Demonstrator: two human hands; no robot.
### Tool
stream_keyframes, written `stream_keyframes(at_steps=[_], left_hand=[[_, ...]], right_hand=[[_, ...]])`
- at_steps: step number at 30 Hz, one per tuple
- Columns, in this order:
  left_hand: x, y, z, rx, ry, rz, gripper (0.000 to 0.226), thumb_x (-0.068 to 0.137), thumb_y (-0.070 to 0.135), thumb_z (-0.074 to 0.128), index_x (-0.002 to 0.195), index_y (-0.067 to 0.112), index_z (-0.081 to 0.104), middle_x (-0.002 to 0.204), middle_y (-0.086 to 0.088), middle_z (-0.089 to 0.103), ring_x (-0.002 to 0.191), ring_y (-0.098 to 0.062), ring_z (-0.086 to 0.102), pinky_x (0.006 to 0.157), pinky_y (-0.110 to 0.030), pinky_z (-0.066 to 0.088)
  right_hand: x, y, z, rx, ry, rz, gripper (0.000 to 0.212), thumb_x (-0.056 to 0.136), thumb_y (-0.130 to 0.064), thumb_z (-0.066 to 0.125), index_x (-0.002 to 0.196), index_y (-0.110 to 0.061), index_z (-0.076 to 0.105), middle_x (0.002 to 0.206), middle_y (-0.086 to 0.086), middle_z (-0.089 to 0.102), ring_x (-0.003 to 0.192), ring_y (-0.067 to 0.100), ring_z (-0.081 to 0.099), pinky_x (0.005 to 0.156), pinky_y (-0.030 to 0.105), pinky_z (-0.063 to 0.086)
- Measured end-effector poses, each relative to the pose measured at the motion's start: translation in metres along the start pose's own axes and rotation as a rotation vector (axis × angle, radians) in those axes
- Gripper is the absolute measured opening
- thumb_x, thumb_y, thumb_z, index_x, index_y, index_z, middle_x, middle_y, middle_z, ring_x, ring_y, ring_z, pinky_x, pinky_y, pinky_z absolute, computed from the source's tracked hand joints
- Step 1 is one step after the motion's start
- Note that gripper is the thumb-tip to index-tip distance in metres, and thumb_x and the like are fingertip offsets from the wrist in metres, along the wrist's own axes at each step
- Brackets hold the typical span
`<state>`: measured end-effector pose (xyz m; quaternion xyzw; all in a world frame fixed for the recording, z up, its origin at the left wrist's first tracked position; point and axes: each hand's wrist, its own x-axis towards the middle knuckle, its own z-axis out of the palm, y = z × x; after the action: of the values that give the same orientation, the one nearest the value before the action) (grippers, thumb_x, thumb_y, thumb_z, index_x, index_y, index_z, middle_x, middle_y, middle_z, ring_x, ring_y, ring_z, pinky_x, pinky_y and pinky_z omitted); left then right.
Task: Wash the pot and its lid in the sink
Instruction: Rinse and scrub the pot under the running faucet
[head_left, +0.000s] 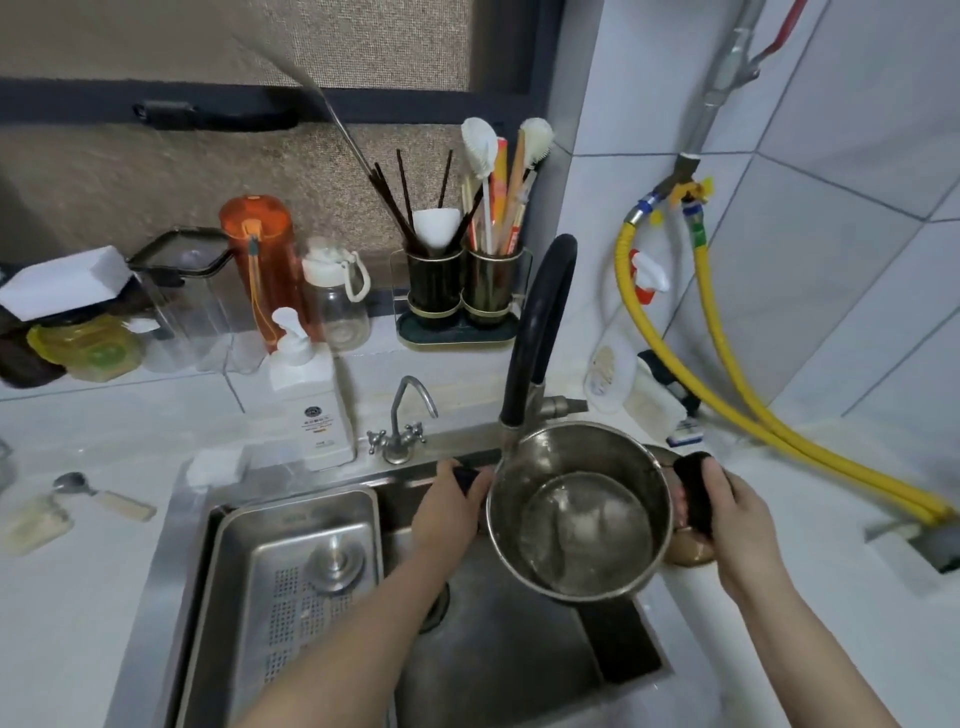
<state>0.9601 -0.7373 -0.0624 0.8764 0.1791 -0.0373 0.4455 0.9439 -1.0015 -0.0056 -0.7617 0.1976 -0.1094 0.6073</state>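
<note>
A: Start with the biggest thing. What do you see?

B: A steel sink set into a pale counter. In its left part sits a perforated steel drain tray.

A: And the pot?

B: The steel pot is held over the right part of the sink, just below the spout of the black faucet. Its mouth faces up and tilts a little toward the camera, so the shiny inside bottom shows. Its two dark handles lie on a line running left to right.

A: How do the hands sit?

B: The left hand curls its fingers round the left handle. The right hand wraps round the right handle, thumb over the top.

A: Is the lid visible?

B: Something brownish and rounded peeks out under the right hand beside the pot; I cannot tell whether it is the lid.

A: Smaller things?

B: A white pump bottle stands behind the sink, next to a small chrome tap. A spoon lies on the counter far left.
</note>
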Motion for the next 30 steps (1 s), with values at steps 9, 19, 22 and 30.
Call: stream_keyframes(at_steps=[9, 19, 22, 30], left_hand=[[0.015, 0.026, 0.02, 0.284, -0.05, -0.068, 0.072, 0.085, 0.073, 0.026, 0.1, 0.011, 0.059, 0.093, -0.003, 0.065, 0.092, -0.026, 0.063, 0.072, -0.033, 0.045], [0.026, -0.002, -0.03, -0.515, -0.146, -0.26, 0.03, 0.08, 0.03, 0.073, 0.088, 0.002, 0.066, 0.079, -0.013, 0.067, 0.066, -0.026, 0.065, 0.061, -0.033, 0.053], [0.018, -0.012, -0.052, -0.631, -0.228, -0.278, 0.018, 0.076, 0.015, 0.077, 0.079, 0.002, 0.064, 0.057, -0.008, 0.065, 0.042, -0.018, 0.06, 0.044, -0.026, 0.049], [-0.01, -0.034, -0.086, -0.63, -0.098, -0.236, 0.019, 0.075, 0.019, 0.078, 0.076, 0.008, 0.063, 0.048, -0.005, 0.06, 0.034, -0.016, 0.053, 0.041, -0.022, 0.047]], right_hand=[[-0.011, 0.011, -0.03, 0.146, 0.107, 0.147, 0.033, 0.097, -0.034, 0.045, 0.081, -0.01, 0.06, 0.07, 0.011, 0.055, 0.062, 0.022, 0.049, 0.058, 0.029, 0.041], [-0.02, 0.027, 0.0, 0.126, -0.128, 0.25, 0.021, 0.092, -0.02, 0.058, 0.108, -0.008, 0.061, 0.086, 0.012, 0.064, 0.076, 0.026, 0.061, 0.065, 0.039, 0.053], [-0.024, 0.026, 0.014, 0.107, -0.192, 0.283, 0.025, 0.093, -0.02, 0.055, 0.117, -0.015, 0.056, 0.099, 0.012, 0.062, 0.077, 0.021, 0.06, 0.057, 0.032, 0.054], [-0.036, 0.032, 0.051, 0.225, -0.358, 0.451, 0.021, 0.096, -0.012, 0.05, 0.11, -0.026, 0.053, 0.105, 0.002, 0.056, 0.097, 0.024, 0.055, 0.092, 0.055, 0.048]])
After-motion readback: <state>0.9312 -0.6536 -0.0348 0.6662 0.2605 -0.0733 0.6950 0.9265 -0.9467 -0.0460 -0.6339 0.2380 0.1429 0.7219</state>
